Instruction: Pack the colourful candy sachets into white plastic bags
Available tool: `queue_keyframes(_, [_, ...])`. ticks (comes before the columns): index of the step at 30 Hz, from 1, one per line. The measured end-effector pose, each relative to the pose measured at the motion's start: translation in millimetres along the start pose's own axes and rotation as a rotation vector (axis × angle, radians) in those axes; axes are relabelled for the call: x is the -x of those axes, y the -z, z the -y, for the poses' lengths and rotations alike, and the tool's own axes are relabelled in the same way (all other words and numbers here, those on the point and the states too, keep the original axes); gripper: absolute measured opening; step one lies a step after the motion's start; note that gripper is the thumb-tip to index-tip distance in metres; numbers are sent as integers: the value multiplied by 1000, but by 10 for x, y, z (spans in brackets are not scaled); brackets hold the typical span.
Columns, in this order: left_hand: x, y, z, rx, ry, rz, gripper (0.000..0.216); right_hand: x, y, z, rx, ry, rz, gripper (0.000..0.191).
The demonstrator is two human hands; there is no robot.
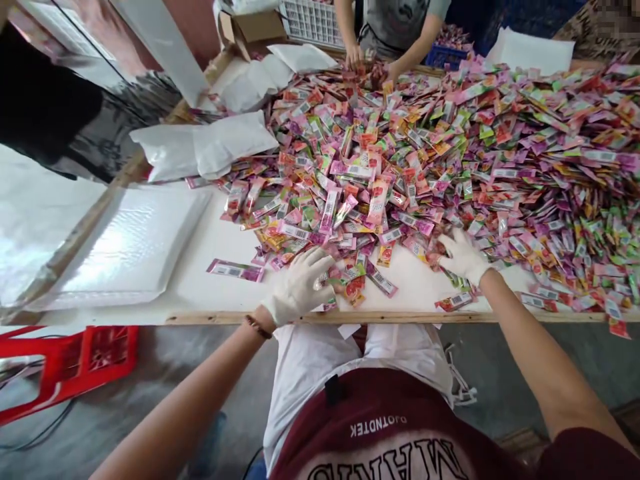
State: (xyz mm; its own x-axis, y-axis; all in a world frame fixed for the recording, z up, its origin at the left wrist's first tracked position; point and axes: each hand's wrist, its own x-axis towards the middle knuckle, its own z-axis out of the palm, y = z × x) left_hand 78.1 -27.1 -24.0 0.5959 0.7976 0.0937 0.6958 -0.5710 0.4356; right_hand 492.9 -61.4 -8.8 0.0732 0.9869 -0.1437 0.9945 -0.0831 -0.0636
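Note:
My left hand (299,283), in a white glove, is at the near edge of the table with fingers and thumb curled round a few small printed sachets (354,291). My right hand (465,257), also gloved in white, rests against the near side of the sachet pile (380,200). Its fingers are apart and touch sachets, and the fingertips are partly hidden among them. A single purple sachet (235,270) lies left of my left hand. A red one (455,301) lies just below my right hand.
Stuffed white bags (205,147) lie at the left, beyond a flat clear plastic stack (125,247). A wooden rim (210,319) edges the table. Across it, another person's hands (356,57) handle sachets near a cardboard box (257,30). A red stool (75,363) stands at lower left.

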Motion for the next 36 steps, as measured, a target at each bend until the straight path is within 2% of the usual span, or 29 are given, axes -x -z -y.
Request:
queue_keyframes(2, [103,41,-56,109,71,-142,34,88,86,72,-107,5,-150,47])
queue_keyframes(4, [107,3,-176,147,118,-166,27,175,81,390,-258,95,-226,34])
queue_keyframes(5, [68,-38,-248,135,126,-133,24,205,44,614,-326,155,-204,31])
queue_keyframes(7, [-63,-135,-385,44,152,-36,24,229,-82,1090,-376,247,-64,25])
queue_keyframes(9, [-192,-218,-472,-91,194,58,29,217,-235,1459,-299,210,35,26])
queue_keyframes(11, [-240,-253,-472,-184,190,111,27,203,-363,1598,-199,136,80,33])
queue_keyframes(13, [-172,-227,-381,-185,143,87,21,217,-434,1491,-135,117,104,29])
queue_keyframes(16, [59,-116,-164,-48,136,-1,22,278,-438,1087,-114,153,93,19])
queue_keyframes(19, [208,-28,-44,44,107,3,31,277,-386,839,-234,271,13,29])
queue_keyframes(22, [128,-49,-120,-56,-63,164,43,151,-369,1014,-299,510,-35,43])
queue_keyframes(25, [-53,-135,-268,-190,-195,331,36,-27,-421,1387,-159,664,66,54])
queue_keyframes(27, [-111,-174,-326,-218,-234,344,33,-107,-473,1540,-88,707,132,53])
queue_keyframes(29, [-69,-172,-328,-183,-275,277,33,-122,-509,1542,-107,736,131,47])
queue_keyframes(32, [135,-82,-249,-36,-276,92,31,-35,-482,1348,-242,750,-4,35])
queue_keyframes(34, [273,16,-171,89,-139,-58,27,34,-413,1223,-334,739,-123,26])
queue_keyframes(36, [339,111,-109,181,83,-206,22,52,-344,1193,-383,737,-160,25])
